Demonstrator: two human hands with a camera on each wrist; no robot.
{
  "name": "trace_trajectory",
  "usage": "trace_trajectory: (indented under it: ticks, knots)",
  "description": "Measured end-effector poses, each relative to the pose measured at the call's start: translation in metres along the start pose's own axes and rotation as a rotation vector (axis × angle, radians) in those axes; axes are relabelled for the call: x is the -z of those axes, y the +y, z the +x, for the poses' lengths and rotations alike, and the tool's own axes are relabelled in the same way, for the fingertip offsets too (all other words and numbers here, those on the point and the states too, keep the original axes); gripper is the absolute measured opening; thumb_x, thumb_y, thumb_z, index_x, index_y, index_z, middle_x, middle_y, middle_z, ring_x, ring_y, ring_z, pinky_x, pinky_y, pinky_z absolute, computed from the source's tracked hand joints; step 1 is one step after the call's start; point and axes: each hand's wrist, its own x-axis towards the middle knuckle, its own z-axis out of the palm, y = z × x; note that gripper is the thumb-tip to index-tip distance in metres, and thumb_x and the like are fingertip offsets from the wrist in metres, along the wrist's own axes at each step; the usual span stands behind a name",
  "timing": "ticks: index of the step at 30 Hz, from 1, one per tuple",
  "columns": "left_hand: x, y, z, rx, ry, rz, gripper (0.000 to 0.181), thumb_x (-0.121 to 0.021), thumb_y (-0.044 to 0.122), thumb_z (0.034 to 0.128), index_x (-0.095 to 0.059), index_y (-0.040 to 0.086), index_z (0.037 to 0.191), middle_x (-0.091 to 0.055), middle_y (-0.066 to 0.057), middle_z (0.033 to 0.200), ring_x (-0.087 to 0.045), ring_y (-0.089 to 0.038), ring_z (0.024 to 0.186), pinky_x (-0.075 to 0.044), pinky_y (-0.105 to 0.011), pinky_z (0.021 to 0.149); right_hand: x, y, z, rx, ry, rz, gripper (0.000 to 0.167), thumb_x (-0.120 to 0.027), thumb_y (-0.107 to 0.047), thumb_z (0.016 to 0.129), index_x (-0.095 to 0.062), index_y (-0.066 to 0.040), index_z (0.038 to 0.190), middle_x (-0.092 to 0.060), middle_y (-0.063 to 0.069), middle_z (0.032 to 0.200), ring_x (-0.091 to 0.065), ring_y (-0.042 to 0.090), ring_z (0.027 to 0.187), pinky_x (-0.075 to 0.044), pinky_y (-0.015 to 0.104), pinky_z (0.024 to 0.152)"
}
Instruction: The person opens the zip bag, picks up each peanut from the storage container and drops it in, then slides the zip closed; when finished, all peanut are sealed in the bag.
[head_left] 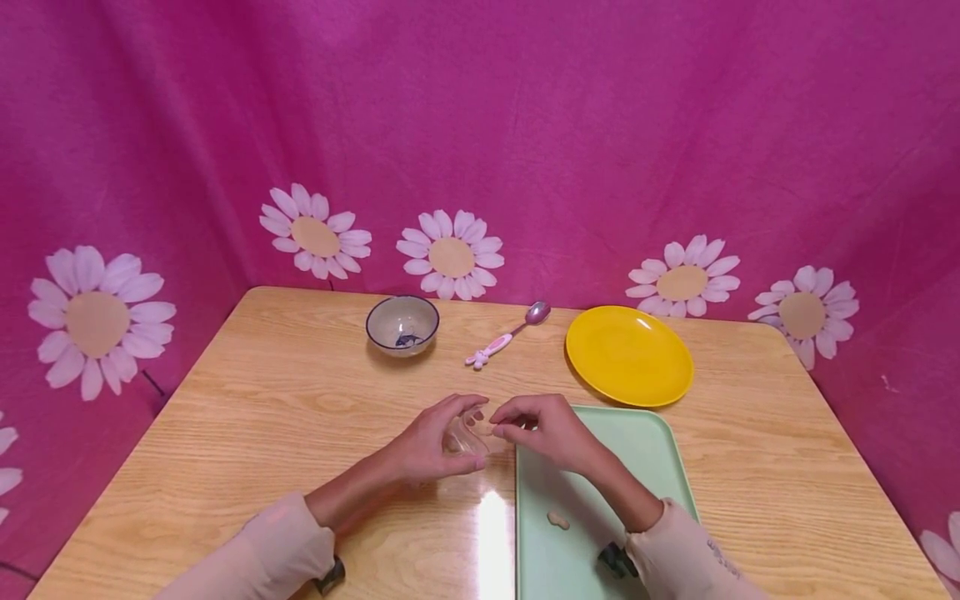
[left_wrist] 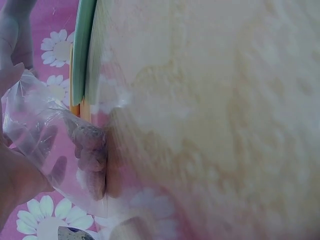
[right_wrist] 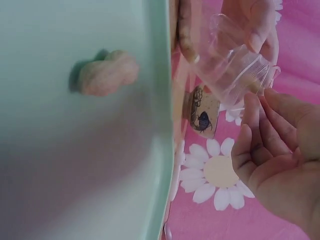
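My left hand holds a clear plastic bag between thumb and fingers, above the table left of the tray. Several peanuts lie bunched at the bottom of the bag in the left wrist view. My right hand pinches the edge of the bag with thumb and fingertips, as the right wrist view shows; whether something small is between those fingertips cannot be made out. One peanut in its shell lies on the pale green tray, below my right forearm.
Behind my hands stands a small bowl with a dark blue rim. A spoon with a pink rabbit handle lies to its right. Farther right, a yellow plate sits beyond the tray. A pink flowered cloth hangs at the table's back edge.
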Motion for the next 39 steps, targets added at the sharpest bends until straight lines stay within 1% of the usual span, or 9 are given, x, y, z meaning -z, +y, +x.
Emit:
trace_trajectory:
  ticks: [3,7,15,19,22,27,31,34,39]
  knots:
    - [0.0,0.0,0.0,-0.022,0.007,0.002,0.071,-0.076,0.035,0.0782,-0.043,0.015,0.138,-0.057,-0.003,0.124,-0.053,-0.019,0.118,-0.044,-0.042,0.097,0.001,-0.002,0.0,0.008,-0.015,-0.007,0.019,-0.069,-0.021,0.086,-0.072,-0.011,0.103,-0.072,-0.003,0.088,-0.06,0.008,0.077,-0.052,0.021,0.072]
    - [0.0,-0.001,0.0,-0.035,0.015,0.0,0.071,-0.076,0.033,0.078,-0.043,0.014,0.138,-0.058,-0.006,0.124,-0.053,-0.019,0.118,-0.044,-0.043,0.099,0.007,0.0,-0.005,-0.009,-0.017,-0.014,0.018,-0.069,-0.02,0.086,-0.072,-0.012,0.102,-0.071,-0.005,0.088,-0.06,0.009,0.077,-0.051,0.021,0.072]
    - [0.0,-0.001,0.001,0.016,0.002,-0.015,0.072,-0.078,0.029,0.0772,-0.043,0.016,0.139,-0.058,-0.004,0.125,-0.052,-0.018,0.12,-0.042,-0.043,0.101,0.017,0.014,-0.021,-0.022,-0.01,-0.009,0.019,-0.071,-0.021,0.084,-0.073,-0.009,0.099,-0.071,-0.002,0.085,-0.059,0.007,0.075,-0.05,0.021,0.069]
    - [-0.001,-0.001,0.001,0.017,0.003,-0.01,0.071,-0.078,0.029,0.0773,-0.043,0.017,0.138,-0.058,-0.003,0.125,-0.052,-0.018,0.12,-0.043,-0.043,0.1,0.02,0.023,-0.029,-0.031,-0.024,-0.009,0.019,-0.072,-0.021,0.083,-0.072,-0.008,0.097,-0.071,-0.001,0.085,-0.059,0.005,0.075,-0.05,0.02,0.069]
    - [0.0,0.0,0.001,0.02,0.005,-0.007,0.071,-0.078,0.029,0.0771,-0.043,0.019,0.138,-0.058,-0.001,0.124,-0.052,-0.017,0.12,-0.044,-0.041,0.099,0.021,0.029,-0.034,-0.038,-0.046,-0.018,0.018,-0.073,-0.02,0.083,-0.072,-0.008,0.096,-0.071,-0.002,0.084,-0.058,0.004,0.074,-0.051,0.02,0.069]
    - [0.0,-0.001,0.0,0.012,0.01,-0.004,0.072,-0.078,0.03,0.0769,-0.043,0.015,0.139,-0.058,-0.001,0.124,-0.052,-0.017,0.119,-0.042,-0.043,0.101,0.022,0.039,-0.042,-0.061,-0.108,-0.031,0.014,-0.074,-0.017,0.081,-0.072,-0.009,0.092,-0.07,-0.004,0.08,-0.057,0.004,0.071,-0.051,0.019,0.067]
    - [0.0,-0.001,0.0,0.025,0.005,0.001,0.072,-0.078,0.03,0.0772,-0.043,0.018,0.139,-0.058,-0.001,0.125,-0.052,-0.018,0.121,-0.041,-0.044,0.103,0.023,0.048,-0.05,-0.094,-0.161,-0.018,0.017,-0.077,-0.019,0.078,-0.071,-0.009,0.091,-0.068,-0.004,0.078,-0.057,0.004,0.069,-0.051,0.019,0.065]
    - [0.001,-0.001,0.0,0.035,0.002,0.004,0.071,-0.078,0.03,0.0771,-0.043,0.02,0.139,-0.057,-0.001,0.126,-0.051,-0.017,0.121,-0.041,-0.042,0.103,0.022,0.051,-0.056,-0.09,-0.186,0.003,0.018,-0.078,-0.019,0.077,-0.071,-0.008,0.09,-0.067,-0.003,0.076,-0.056,0.003,0.067,-0.05,0.018,0.063]
    - [0.002,0.0,0.0,0.019,0.001,-0.001,0.072,-0.077,0.031,0.0771,-0.043,0.018,0.139,-0.057,-0.002,0.125,-0.052,-0.018,0.121,-0.04,-0.044,0.104,0.018,0.053,-0.065,-0.062,-0.213,0.033,0.017,-0.078,-0.018,0.076,-0.07,-0.007,0.087,-0.065,-0.003,0.071,-0.055,0.0,0.065,-0.049,0.017,0.061]
